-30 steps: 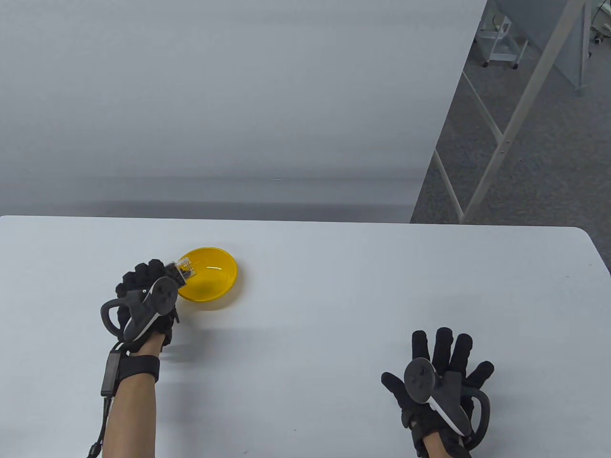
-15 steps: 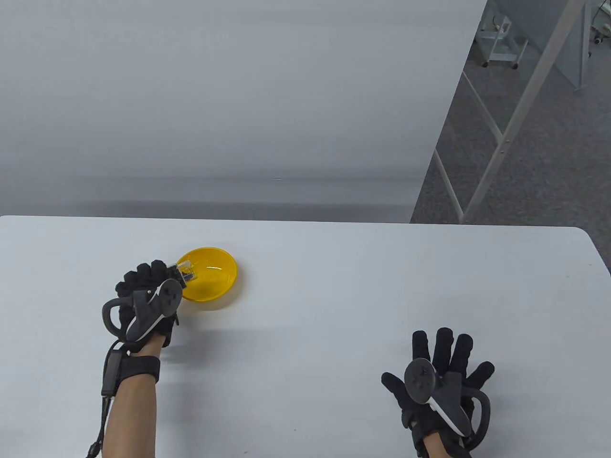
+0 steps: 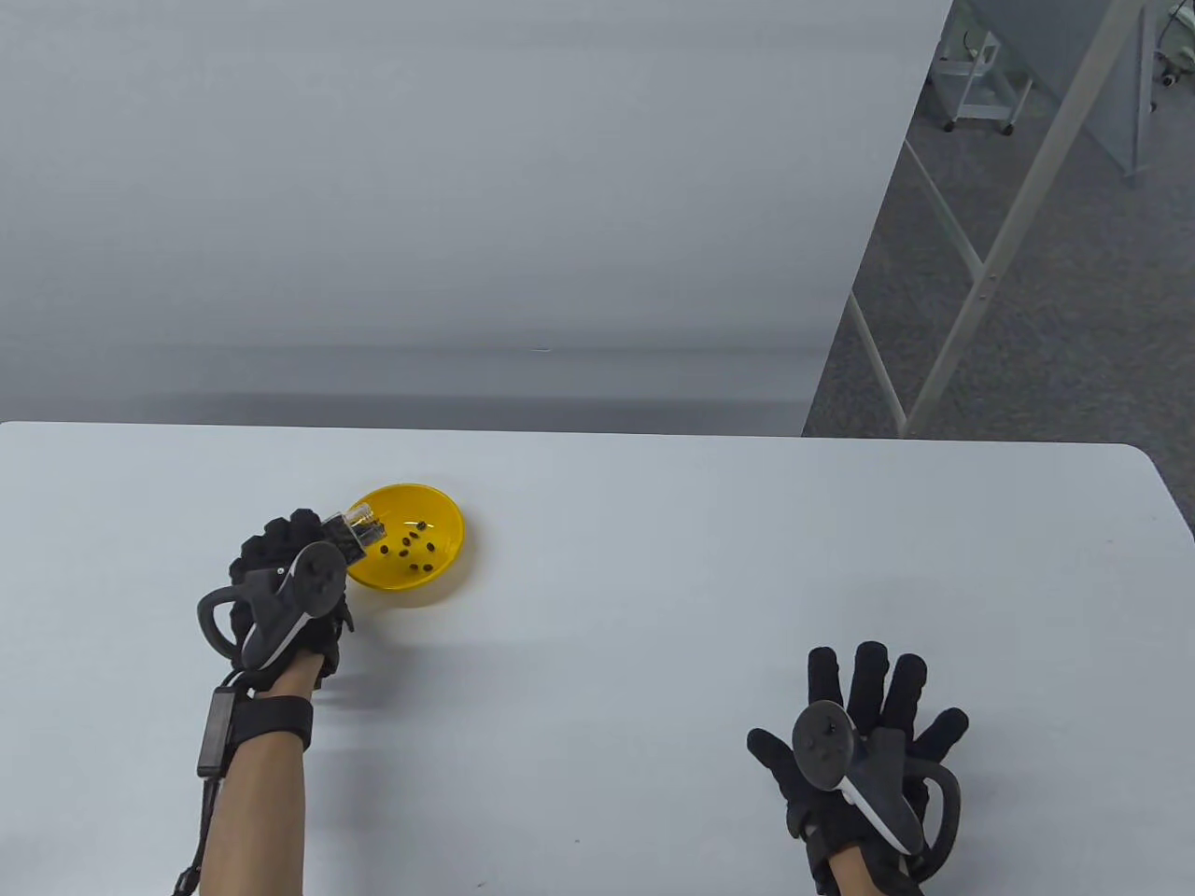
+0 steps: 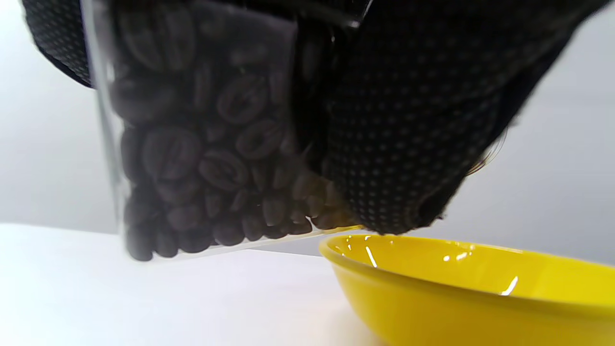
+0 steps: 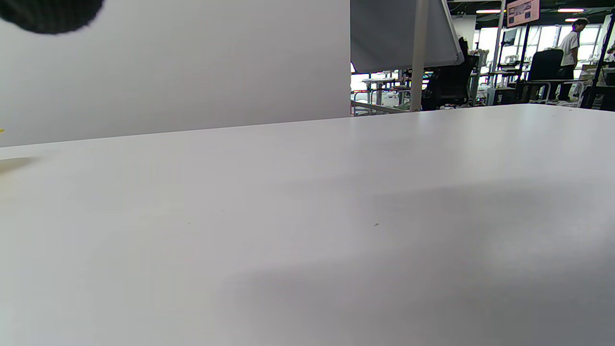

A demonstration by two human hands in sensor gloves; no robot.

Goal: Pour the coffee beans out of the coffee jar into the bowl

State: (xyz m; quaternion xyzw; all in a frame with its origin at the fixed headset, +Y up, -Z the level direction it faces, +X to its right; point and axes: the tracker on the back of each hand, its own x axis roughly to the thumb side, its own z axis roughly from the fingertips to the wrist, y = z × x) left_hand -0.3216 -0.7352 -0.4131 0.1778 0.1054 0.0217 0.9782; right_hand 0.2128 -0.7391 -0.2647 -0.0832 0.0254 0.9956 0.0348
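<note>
The pour is under way: the left hand [image 3: 280, 583] grips the clear bean-filled coffee jar [image 3: 358, 528], tilted over the yellow plastic bowl [image 3: 439, 560], right hand [image 3: 864, 747] spread flat; next likely calls for steeper tilting.

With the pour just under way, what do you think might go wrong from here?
1. The coffee jar mouth sits right over the near rim of the yellow bowl, so beans may fall onto the table.
2. The jar looks nearly full in the left wrist view; tilting further could release a rush.
3. The shallow bowl is unsteadied; the right hand lies flat, far away.
</note>
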